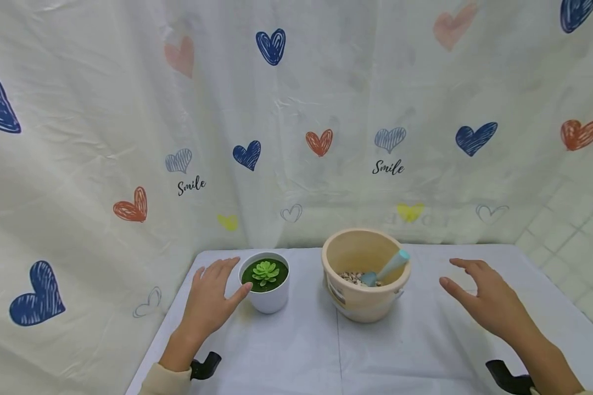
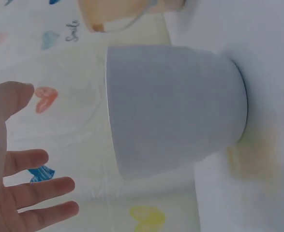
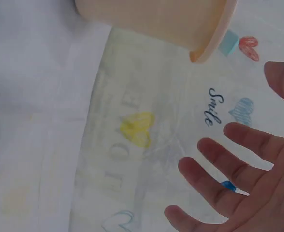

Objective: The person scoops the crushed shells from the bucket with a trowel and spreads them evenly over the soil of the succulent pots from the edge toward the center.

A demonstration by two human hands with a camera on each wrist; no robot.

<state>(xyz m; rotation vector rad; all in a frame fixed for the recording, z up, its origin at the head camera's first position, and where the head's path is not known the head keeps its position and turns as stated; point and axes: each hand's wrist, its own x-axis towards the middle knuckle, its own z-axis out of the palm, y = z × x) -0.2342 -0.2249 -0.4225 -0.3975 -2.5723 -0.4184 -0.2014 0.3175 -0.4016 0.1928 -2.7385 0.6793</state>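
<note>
A white pot (image 1: 269,299) with a small green succulent (image 1: 265,272) stands at the left of the table. My left hand (image 1: 208,299) hovers beside it on the left, thumb and fingers spread around the near rim. In the left wrist view the pot (image 2: 175,111) lies a little apart from the fingers, with nothing in the hand. Right of the pot stands a beige bucket (image 1: 365,304) holding pebbles (image 1: 351,278) and a light blue shovel (image 1: 389,267). To the bucket's right, my right hand (image 1: 489,302) is held in the air, fingers extended, holding nothing.
The table (image 1: 296,356) has a white cloth, with its left edge near my left arm. Behind it hangs a white curtain (image 1: 346,109) printed with hearts. White tiles (image 1: 578,236) show at the far right. Black wrist mounts (image 1: 205,366) are on both arms.
</note>
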